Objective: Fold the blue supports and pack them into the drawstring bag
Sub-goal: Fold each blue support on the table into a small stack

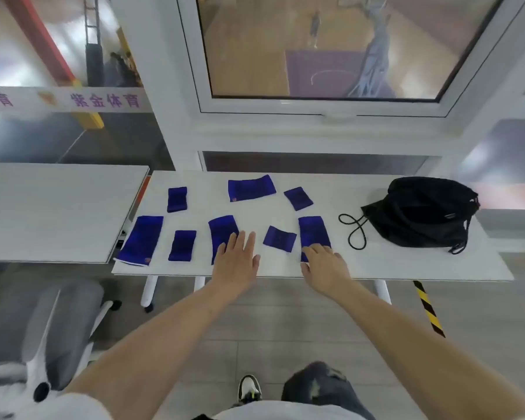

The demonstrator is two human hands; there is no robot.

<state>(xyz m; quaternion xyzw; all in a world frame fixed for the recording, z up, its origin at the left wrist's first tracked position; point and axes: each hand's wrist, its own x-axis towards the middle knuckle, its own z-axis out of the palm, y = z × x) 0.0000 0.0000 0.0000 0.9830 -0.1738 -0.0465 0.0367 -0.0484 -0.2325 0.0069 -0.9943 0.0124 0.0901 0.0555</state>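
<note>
Eight blue supports (251,187) lie spread flat on the white table (391,265), and the black bag (422,212) sits at the right end, so nothing looks packed yet. The left hand (236,262) rests flat, fingers straight, on one support. The right hand (325,265) touches another; its fingers may be starting to pinch, but I cannot tell.

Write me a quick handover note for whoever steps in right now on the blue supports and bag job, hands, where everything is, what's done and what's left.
Left hand: open, fingers flat on the near end of a long blue support; no grip yet.
Right hand: open, fingertips resting on another long blue support.
Eight blue supports lie flat and spread out on the white table: four long, four short.
The black drawstring bag sits slumped at the table's right end, cord loop trailing toward the supports.
Done: nothing looks folded, and none shows in the bag.
Left: fold all eight and pack them into the bag.
</note>
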